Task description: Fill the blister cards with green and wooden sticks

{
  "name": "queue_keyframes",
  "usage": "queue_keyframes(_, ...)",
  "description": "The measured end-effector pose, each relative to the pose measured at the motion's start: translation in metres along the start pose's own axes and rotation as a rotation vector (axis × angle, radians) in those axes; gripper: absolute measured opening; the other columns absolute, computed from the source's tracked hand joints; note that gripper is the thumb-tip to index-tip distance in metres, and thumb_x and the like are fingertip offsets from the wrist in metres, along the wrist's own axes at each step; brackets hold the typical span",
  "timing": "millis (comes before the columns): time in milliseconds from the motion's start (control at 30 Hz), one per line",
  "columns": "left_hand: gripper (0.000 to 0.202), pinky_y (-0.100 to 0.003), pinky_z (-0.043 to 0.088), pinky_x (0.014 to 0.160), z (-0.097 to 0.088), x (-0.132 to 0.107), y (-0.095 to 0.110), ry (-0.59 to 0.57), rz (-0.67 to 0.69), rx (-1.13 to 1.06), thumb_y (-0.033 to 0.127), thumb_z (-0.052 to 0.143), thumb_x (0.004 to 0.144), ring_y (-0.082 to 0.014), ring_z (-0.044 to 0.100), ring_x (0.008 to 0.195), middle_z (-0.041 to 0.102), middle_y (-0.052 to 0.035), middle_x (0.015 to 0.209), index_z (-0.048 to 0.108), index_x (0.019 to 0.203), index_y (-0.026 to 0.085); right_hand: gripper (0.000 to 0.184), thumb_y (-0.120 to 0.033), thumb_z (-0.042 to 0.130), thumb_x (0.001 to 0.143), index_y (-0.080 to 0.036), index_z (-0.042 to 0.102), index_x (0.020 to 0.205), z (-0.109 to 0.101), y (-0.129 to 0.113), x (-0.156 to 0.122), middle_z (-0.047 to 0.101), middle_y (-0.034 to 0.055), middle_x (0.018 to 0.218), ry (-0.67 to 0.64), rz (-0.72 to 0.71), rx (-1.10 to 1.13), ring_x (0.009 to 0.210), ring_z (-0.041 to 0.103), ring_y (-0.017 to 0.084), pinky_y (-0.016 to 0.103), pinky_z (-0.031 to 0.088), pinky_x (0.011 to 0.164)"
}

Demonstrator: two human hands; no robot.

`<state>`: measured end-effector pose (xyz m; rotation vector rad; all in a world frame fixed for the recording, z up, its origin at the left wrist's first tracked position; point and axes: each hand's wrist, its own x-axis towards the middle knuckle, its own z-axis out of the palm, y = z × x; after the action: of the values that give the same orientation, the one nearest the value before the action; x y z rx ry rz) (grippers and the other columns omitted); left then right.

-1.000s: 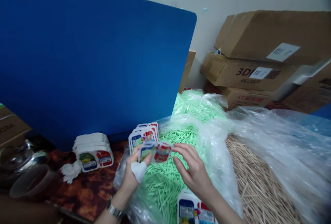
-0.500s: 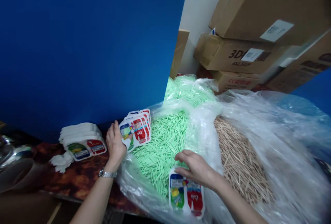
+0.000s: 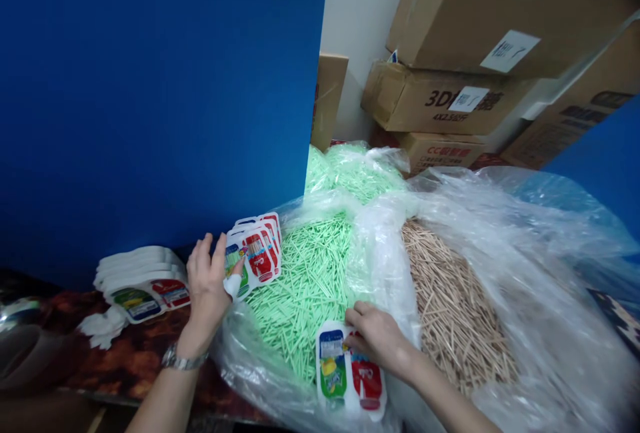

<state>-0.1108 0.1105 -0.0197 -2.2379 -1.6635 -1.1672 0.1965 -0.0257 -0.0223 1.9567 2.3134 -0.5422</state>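
My left hand (image 3: 207,283) has its fingers spread at the left edge of a fanned stack of printed white twin-pocket packs (image 3: 260,256), thumb against the front one. Green sticks show in that pack's left pocket and brown ones in its right. A white wrap is on the thumb. My right hand (image 3: 377,336) is closed, fingertips together over the upper middle of a single pack (image 3: 333,373) with a green Sprite side and a red Cola side. What the fingertips hold is hidden. That pack lies on the near edge of a plastic bag of green sticks (image 3: 315,266).
Brown sticks (image 3: 455,306) fill another clear bag on the right. More packs are stacked (image 3: 140,293) at left, beside a crumpled white tissue (image 3: 104,326). A blue panel (image 3: 160,86) stands behind; cardboard boxes (image 3: 450,100) are piled at the back right.
My right hand has come down over the single pack, its fingertips now covering the upper middle. My left hand stays by the fanned stack, fingers more spread. The whole view has shifted slightly.
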Motion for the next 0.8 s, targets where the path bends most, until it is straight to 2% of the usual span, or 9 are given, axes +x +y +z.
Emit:
queue_keyframes(133, 0.047, -0.049, 0.035, 0.106, -0.010, -0.011, 0.030, -0.012, 0.078, -0.167, 0.027, 0.061, 0.085, -0.0335, 0.042, 0.128, 0.047, -0.0146, 0.138, 0.052, 0.130, 0.021, 0.011, -0.020, 0.053, 0.084, -0.019, 0.063, 0.089, -0.001, 0.001, -0.001, 0.066, 0.0066, 0.087, 0.027, 0.019, 0.081, 0.083, 0.062, 0.021, 0.026, 0.040, 0.067)
queue_keyframes(200, 0.042, -0.045, 0.042, 0.101, -0.011, -0.022, 0.048, -0.125, 0.045, -0.314, 0.028, 0.060, 0.084, -0.0299, 0.053, 0.119, 0.056, -0.0146, 0.129, 0.056, 0.125, 0.018, 0.017, -0.021, 0.050, 0.086, -0.019, 0.061, 0.099, -0.002, 0.002, 0.000, 0.068, 0.0077, 0.088, 0.037, 0.052, 0.083, 0.083, 0.063, 0.022, 0.027, 0.041, 0.067)
queue_keyframes(300, 0.039, -0.044, 0.048, 0.096, -0.011, -0.043, 0.079, -0.399, -0.057, -0.488, 0.030, 0.060, 0.083, -0.0294, 0.060, 0.110, 0.065, -0.0157, 0.119, 0.061, 0.118, 0.014, 0.019, -0.024, 0.044, 0.090, -0.019, 0.058, 0.103, -0.010, 0.004, -0.002, 0.068, 0.0073, 0.085, 0.088, 0.107, 0.117, 0.076, 0.063, 0.021, 0.027, 0.040, 0.064)
queue_keyframes(467, 0.064, -0.046, 0.039, 0.105, -0.003, -0.068, 0.119, -0.757, -0.242, -0.699, 0.033, 0.063, 0.080, -0.0304, 0.048, 0.127, 0.050, -0.0174, 0.140, 0.045, 0.137, 0.013, 0.022, -0.033, 0.041, 0.093, -0.020, 0.052, 0.079, -0.041, -0.005, -0.013, 0.061, 0.0001, 0.071, 0.314, 0.075, 0.434, 0.065, 0.057, 0.014, 0.024, 0.037, 0.060)
queue_keyframes(567, 0.087, -0.048, 0.028, 0.111, 0.005, -0.072, 0.132, -0.787, -0.280, -0.793, 0.032, 0.071, 0.072, -0.0317, 0.034, 0.136, 0.036, -0.0188, 0.149, 0.028, 0.146, 0.012, 0.024, -0.036, 0.041, 0.094, -0.020, 0.050, 0.079, -0.053, -0.019, -0.020, 0.055, -0.0023, 0.068, 0.344, 0.006, 0.645, 0.062, 0.052, 0.012, 0.022, 0.036, 0.059)
queue_keyframes(633, 0.095, -0.047, 0.027, 0.111, 0.009, -0.070, 0.137, -0.789, -0.279, -0.884, 0.029, 0.075, 0.067, -0.0327, 0.033, 0.136, 0.035, -0.0181, 0.150, 0.025, 0.147, 0.014, 0.023, -0.038, 0.041, 0.094, -0.019, 0.050, 0.082, -0.055, -0.027, -0.021, 0.054, -0.0031, 0.069, 0.302, -0.074, 0.805, 0.061, 0.049, 0.011, 0.021, 0.036, 0.058)
queue_keyframes(700, 0.087, -0.042, 0.040, 0.102, 0.012, -0.066, 0.143, -0.817, -0.292, -1.020, 0.026, 0.076, 0.066, -0.0318, 0.050, 0.122, 0.051, -0.0159, 0.138, 0.034, 0.142, 0.016, 0.024, -0.040, 0.042, 0.094, -0.019, 0.050, 0.086, -0.053, -0.031, -0.021, 0.053, -0.0032, 0.071, 0.258, -0.135, 0.961, 0.060, 0.047, 0.010, 0.020, 0.037, 0.056)
queue_keyframes(767, 0.061, -0.031, 0.051, 0.078, 0.012, -0.062, 0.149, -0.881, -0.343, -1.141, 0.024, 0.074, 0.067, -0.0242, 0.064, 0.090, 0.068, -0.0086, 0.105, 0.053, 0.124, 0.016, 0.025, -0.042, 0.043, 0.093, -0.019, 0.051, 0.087, -0.052, -0.032, -0.019, 0.053, -0.0030, 0.072, 0.262, -0.156, 1.032, 0.060, 0.047, 0.009, 0.020, 0.037, 0.055)
queue_keyframes(800, 0.043, -0.026, 0.050, 0.066, 0.012, -0.060, 0.152, -0.910, -0.383, -1.164, 0.023, 0.073, 0.068, -0.0191, 0.063, 0.073, 0.068, -0.0036, 0.087, 0.060, 0.108, 0.015, 0.025, -0.041, 0.044, 0.093, -0.019, 0.052, 0.086, -0.052, -0.031, -0.018, 0.054, -0.0029, 0.071, 0.287, -0.152, 1.013, 0.061, 0.047, 0.009, 0.019, 0.037, 0.056)
